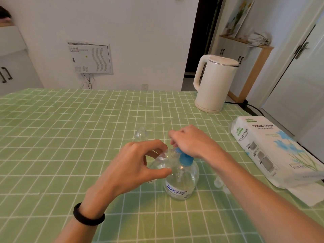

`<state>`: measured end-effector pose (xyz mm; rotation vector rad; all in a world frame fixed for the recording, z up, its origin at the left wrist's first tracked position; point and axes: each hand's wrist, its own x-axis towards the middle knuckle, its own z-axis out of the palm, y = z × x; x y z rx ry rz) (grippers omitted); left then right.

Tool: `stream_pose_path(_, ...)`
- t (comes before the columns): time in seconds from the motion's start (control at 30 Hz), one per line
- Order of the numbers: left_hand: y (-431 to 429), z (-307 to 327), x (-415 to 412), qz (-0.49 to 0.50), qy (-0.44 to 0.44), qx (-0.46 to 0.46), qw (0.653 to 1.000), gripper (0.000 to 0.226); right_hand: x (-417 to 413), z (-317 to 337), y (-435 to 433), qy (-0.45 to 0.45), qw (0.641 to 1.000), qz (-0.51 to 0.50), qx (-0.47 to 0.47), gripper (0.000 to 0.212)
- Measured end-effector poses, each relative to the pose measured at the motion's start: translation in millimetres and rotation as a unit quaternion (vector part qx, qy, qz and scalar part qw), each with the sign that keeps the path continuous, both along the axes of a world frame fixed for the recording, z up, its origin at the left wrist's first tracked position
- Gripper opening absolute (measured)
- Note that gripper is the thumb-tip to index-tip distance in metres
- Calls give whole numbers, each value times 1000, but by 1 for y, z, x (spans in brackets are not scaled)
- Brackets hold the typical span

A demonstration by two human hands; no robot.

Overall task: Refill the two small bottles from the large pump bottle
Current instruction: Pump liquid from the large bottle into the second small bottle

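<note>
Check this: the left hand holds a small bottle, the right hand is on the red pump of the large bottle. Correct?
The colour is wrong: the head view shows the pump is blue. The left hand holds the small bottle; the right hand is on it.

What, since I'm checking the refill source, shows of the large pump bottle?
The large pump bottle stands upright on the green checked tablecloth. Its rounded body looks like clear plastic, with a blue-lettered label low in front and a blue pump head. The right hand curls over the pump head; the left hand holds a small clear bottle at its spout. Fill level unclear.
</note>
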<state>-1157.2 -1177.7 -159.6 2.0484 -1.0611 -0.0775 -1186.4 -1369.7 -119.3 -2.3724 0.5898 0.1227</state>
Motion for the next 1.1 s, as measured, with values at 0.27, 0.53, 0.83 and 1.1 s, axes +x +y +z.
stream_pose_path(0.27, 2, -10, 5, -12, 79, -43, 996, 40, -1, -5, 4, 6, 1000, -13, 16, 49)
stream_pose_path(0.53, 4, -9, 7, -27, 139, -68, 988, 42, -1, -2, 0, -15, 1000, -20, 16, 48)
stream_pose_path(0.83, 4, -8, 8, -38, 133, -47, 989, 40, -2, -7, 4, -4, 999, -28, 17, 47)
stream_pose_path(1.1, 4, -6, 7, -33, 132, -55, 989, 45, 0, -3, 1, 1, 1000, -23, 3, 46)
